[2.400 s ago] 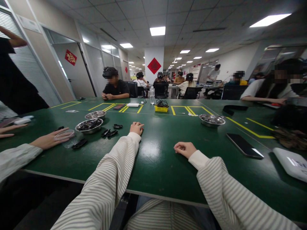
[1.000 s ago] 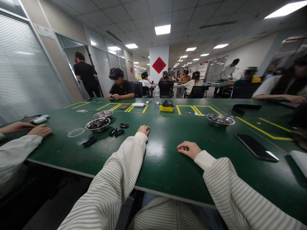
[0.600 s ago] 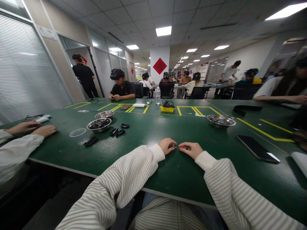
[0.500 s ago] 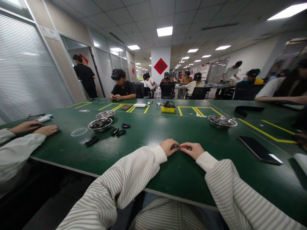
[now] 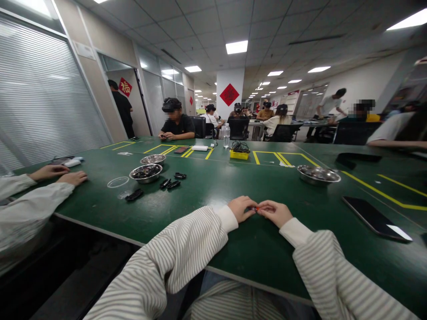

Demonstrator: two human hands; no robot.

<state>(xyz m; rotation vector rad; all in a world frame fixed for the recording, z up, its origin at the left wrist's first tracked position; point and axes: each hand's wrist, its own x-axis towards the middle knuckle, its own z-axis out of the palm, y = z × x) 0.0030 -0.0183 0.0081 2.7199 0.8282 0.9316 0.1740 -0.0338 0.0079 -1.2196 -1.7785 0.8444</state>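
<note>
My left hand (image 5: 241,209) and my right hand (image 5: 275,212) meet over the green table (image 5: 200,195), fingertips almost touching. Between them is a small orange-red piece (image 5: 257,209), pinched by my right thumb and fingers. The fingers of my left hand are closed round a small dark thing against that piece, too small to make out. To the left lie several black parts (image 5: 169,184) and another black part (image 5: 134,195), beside a metal bowl (image 5: 146,179) filled with dark parts.
A second metal bowl (image 5: 152,163) stands behind the first. A phone (image 5: 375,218) and a metal bowl (image 5: 318,180) are at the right. A yellow tray (image 5: 239,155) with black cables and a bottle (image 5: 227,136) stand farther back. Another person's hands (image 5: 71,177) rest at the left.
The view has shifted slightly, so the scene sits farther right and a little lower. My hands have drawn closer together around the orange-red piece.
</note>
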